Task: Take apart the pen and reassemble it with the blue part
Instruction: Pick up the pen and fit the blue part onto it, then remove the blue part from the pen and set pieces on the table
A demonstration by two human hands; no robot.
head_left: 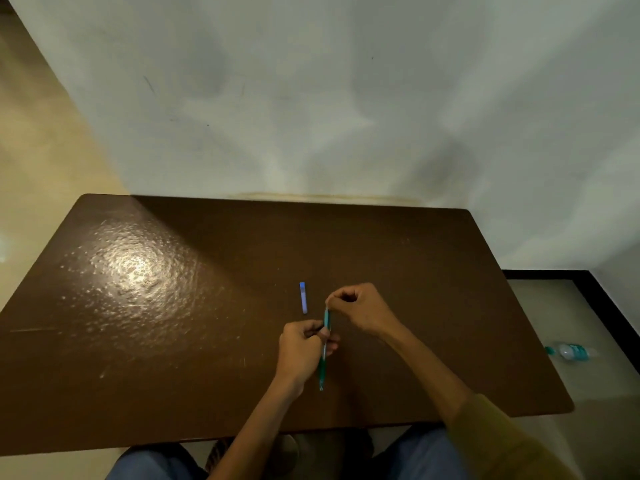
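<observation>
Brown bench against a pale wall; glare patch on the bench's left half.

Pen, teal-green, held above the bench near its middle, running roughly away from the person, far end up by the right hand, near end poking out below the left hand.

Left hand wraps the pen's middle; fingers curled around the barrel, thumb on top. Grip closed on the pen.

Right hand at the pen's far end; fingers bunched, tips pinching that end. Exactly which piece of the pen they pinch is too small to tell.

Blue part lies flat on the bench, just left of the right hand and just beyond the left hand, touching neither. Long axis points away from the person, roughly parallel to the pen.

Olive sleeve on the right forearm. Knees in blue trousers below the bench's near edge.

Bottle on its side on the floor, right of the bench, well apart from the hands.
</observation>
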